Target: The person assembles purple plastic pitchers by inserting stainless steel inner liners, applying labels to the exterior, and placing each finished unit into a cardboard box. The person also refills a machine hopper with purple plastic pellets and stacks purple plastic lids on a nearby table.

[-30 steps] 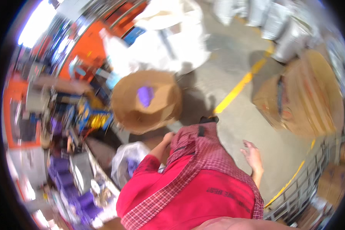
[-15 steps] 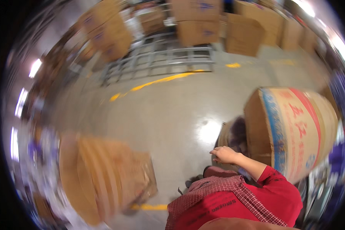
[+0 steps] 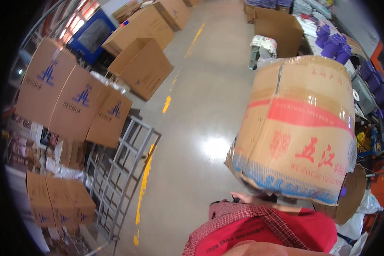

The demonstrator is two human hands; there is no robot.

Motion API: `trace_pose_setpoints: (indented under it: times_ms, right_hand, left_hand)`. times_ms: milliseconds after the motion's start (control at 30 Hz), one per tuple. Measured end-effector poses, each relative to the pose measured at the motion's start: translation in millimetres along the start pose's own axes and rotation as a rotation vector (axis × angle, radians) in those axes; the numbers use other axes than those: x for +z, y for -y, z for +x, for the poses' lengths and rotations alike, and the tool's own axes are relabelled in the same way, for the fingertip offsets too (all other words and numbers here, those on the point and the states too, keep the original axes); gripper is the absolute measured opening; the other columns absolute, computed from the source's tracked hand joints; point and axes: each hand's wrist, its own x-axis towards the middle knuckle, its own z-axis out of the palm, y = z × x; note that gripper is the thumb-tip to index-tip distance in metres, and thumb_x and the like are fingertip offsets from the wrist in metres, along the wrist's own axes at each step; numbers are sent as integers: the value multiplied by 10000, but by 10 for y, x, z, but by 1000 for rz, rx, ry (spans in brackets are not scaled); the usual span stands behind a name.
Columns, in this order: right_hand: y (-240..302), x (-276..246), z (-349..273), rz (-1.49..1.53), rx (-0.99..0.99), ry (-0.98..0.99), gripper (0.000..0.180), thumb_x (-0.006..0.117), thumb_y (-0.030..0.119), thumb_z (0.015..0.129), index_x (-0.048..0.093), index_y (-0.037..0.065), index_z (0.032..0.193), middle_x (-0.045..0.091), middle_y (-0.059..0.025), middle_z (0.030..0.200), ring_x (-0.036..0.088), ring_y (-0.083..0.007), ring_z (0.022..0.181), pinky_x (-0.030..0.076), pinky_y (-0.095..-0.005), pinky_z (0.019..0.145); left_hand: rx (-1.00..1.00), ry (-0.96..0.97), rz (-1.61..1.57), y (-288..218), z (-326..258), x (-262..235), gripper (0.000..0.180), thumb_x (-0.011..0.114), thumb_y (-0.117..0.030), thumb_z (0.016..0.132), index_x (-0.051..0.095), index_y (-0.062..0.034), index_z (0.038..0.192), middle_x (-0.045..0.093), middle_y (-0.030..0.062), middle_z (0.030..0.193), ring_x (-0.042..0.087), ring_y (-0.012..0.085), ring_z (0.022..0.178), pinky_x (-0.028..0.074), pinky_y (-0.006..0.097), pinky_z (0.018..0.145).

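My right hand (image 3: 242,197) is low in front of my body, at the end of a bent forearm that comes from a red sleeve. It is slightly blurred; a finger and the thumb side stretch out to the left, and nothing shows in it. Just beyond the hand stands a large, bulging cardboard carton (image 3: 303,141) with a red band, blue print and clear tape over its top. A gap separates the visible fingers from the carton's near edge. My left hand is out of view. A red checked apron (image 3: 226,215) covers my front.
On the left, a grey metal rack (image 3: 134,141) lies beside a yellow floor line (image 3: 144,183). Stacked brown boxes (image 3: 64,98) and an open carton (image 3: 141,68) stand beyond it. At the far right, a bench (image 3: 311,38) bears purple containers (image 3: 335,47).
My view has swung right, bringing the printed carton ahead of me and the rack to the left. The taped box at lower left has gone out of view. My right hand sits lower.
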Motion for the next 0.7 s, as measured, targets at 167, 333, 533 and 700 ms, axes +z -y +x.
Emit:
trace_pose_setpoints:
  times_ms: [167, 333, 533, 700]
  right_hand:
    - [-263, -217, 863, -229, -8, -394, 606, 548, 428, 952, 431, 39, 1402, 509, -171, 1364, 522, -289, 1214, 449, -367, 966]
    - [-393, -769, 1755, 11, 262, -675, 580, 559, 399, 950, 451, 34, 1388, 523, -169, 1349, 532, -279, 1205, 450, -362, 968]
    - [-872, -1051, 2413, 409, 514, -1013, 550, 572, 364, 947, 475, 27, 1370, 541, -166, 1332, 544, -268, 1193, 452, -355, 971]
    - [-1473, -1470, 2991, 636, 725, -1053, 525, 583, 335, 945, 496, 22, 1356, 555, -164, 1318, 554, -258, 1184, 454, -349, 973]
  left_hand:
    - [63, 117, 263, -912, 1324, -712, 399, 565, -395, 863, 697, -46, 1005, 702, 156, 867, 673, 270, 812, 520, 393, 744]
    - [292, 233, 604, -2311, 3126, -1391, 388, 562, -385, 869, 694, -49, 1013, 705, 145, 850, 675, 252, 795, 523, 382, 735]
    - [533, 342, 624, -5212, 4910, -723, 356, 592, -211, 883, 617, 29, 1146, 701, 98, 948, 653, 175, 875, 507, 318, 808]
    - [584, 661, 483, -6826, 5349, 642, 390, 594, -259, 914, 612, 11, 1195, 702, 124, 1053, 658, 198, 976, 488, 314, 888]
